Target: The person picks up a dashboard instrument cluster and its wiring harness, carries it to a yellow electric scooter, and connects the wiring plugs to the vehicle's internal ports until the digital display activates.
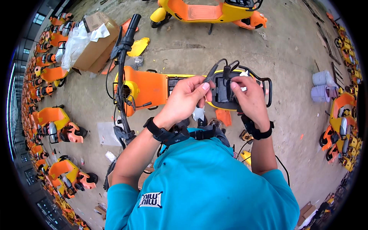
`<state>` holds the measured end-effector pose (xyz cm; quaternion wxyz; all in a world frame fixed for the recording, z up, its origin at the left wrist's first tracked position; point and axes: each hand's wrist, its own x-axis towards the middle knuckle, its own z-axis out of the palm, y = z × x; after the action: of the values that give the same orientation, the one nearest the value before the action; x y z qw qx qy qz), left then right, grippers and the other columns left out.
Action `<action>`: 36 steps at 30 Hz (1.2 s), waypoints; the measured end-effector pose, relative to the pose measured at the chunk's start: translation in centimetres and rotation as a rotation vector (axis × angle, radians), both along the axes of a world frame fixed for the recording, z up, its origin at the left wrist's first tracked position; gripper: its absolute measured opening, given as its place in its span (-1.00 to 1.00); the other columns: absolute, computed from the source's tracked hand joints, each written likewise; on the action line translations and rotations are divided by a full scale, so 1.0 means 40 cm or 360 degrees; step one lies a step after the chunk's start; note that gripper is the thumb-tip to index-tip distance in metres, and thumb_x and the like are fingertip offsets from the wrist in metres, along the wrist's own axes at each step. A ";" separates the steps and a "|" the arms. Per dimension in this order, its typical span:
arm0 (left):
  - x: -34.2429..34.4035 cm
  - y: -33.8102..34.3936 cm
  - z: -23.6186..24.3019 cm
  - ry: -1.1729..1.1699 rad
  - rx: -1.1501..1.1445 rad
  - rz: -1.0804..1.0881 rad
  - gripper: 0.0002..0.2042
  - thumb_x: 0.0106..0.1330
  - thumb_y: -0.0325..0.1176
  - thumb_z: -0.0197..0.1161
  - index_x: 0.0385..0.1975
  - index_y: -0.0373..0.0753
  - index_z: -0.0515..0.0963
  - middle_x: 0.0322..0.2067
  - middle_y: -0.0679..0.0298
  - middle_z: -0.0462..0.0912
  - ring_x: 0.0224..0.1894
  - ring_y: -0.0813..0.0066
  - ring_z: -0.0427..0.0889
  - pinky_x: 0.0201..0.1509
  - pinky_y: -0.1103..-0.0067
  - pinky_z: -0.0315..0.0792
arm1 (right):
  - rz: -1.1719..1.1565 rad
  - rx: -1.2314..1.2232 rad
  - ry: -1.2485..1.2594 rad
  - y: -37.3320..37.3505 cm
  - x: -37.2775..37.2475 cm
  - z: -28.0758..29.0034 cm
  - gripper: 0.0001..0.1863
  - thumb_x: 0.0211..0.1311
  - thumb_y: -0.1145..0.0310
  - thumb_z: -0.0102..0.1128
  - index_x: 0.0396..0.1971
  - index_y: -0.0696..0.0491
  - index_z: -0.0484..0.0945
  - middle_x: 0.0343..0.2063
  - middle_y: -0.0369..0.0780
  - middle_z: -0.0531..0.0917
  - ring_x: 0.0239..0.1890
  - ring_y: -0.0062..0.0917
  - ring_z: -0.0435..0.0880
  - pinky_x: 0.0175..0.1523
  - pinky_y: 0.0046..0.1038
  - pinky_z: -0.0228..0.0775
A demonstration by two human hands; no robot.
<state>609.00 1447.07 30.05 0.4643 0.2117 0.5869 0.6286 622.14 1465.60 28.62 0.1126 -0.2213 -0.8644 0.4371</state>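
Observation:
My left hand point(188, 96) pinches a black cable point(211, 73) between thumb and fingers. The cable loops up and over to a dark connector point(227, 72) above a black compartment point(222, 94) in the scooter's rear body. Over the right side of that compartment is my right hand point(248, 96), its thumb and fingers drawn together. What it holds, if anything, is hidden. Beneath both hands the orange-and-yellow scooter point(149, 89) lies across my front. Its black handlebar point(122, 69) is to the left and its black rear rack point(269, 92) to the right.
A cardboard box point(96, 50) with plastic wrap stands at the far left, near a yellow panel point(138, 46). Another scooter point(199, 13) stands ahead. Rows of scooters point(53, 119) line the left side, with more point(341, 126) at right beside wrapped rolls point(324, 86).

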 end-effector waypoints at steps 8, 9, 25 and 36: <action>0.045 0.028 -0.006 -0.0147 0.0037 0.0525 -0.76 0.47 -0.29 0.06 -0.14 -0.34 0.55 -0.39 0.33 0.61 -0.25 0.58 0.57 -0.15 0.63 0.46 | -0.0321 0.0638 0.0346 -0.069 0.028 0.094 -0.71 0.25 0.38 0.18 -0.06 0.15 0.53 0.07 0.03 0.46 0.03 -0.13 0.50 0.08 -0.23 0.36; 0.043 0.026 -0.013 -0.0040 0.0003 0.0545 -0.76 0.46 -0.29 0.08 -0.15 -0.34 0.57 -0.39 0.35 0.60 -0.23 0.59 0.56 -0.13 0.64 0.45 | -0.0346 0.0710 0.0373 -0.073 0.026 0.090 -0.69 0.24 0.38 0.18 -0.04 0.14 0.53 0.09 0.05 0.43 0.05 -0.11 0.48 0.09 -0.21 0.34; -0.005 -0.005 -0.149 0.0101 -0.0429 0.0247 -0.78 0.41 -0.33 0.15 -0.13 -0.37 0.55 -0.38 0.37 0.58 -0.39 0.69 0.46 -0.28 0.71 0.36 | 0.0098 -0.0615 0.0258 -0.124 -0.047 -0.130 -0.77 0.29 0.35 0.10 -0.17 0.18 0.52 -0.44 -0.10 0.66 -0.41 -0.27 0.65 -0.29 -0.34 0.43; 0.024 0.003 -0.187 0.0205 -0.0620 -0.0109 -0.75 0.40 -0.38 0.12 -0.04 -0.39 0.50 -0.29 0.28 0.59 -0.33 0.63 0.49 -0.18 0.67 0.42 | -0.0629 -0.0952 0.0277 0.111 0.120 -0.304 -0.76 0.33 0.41 0.09 -0.12 0.25 0.49 -0.44 -0.21 0.68 -0.35 -0.60 0.66 -0.18 -0.56 0.45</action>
<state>609.96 1447.20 22.59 0.4791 0.1776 0.7183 0.4723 626.92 1470.03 16.45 0.1982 -0.3693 -0.6261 0.6575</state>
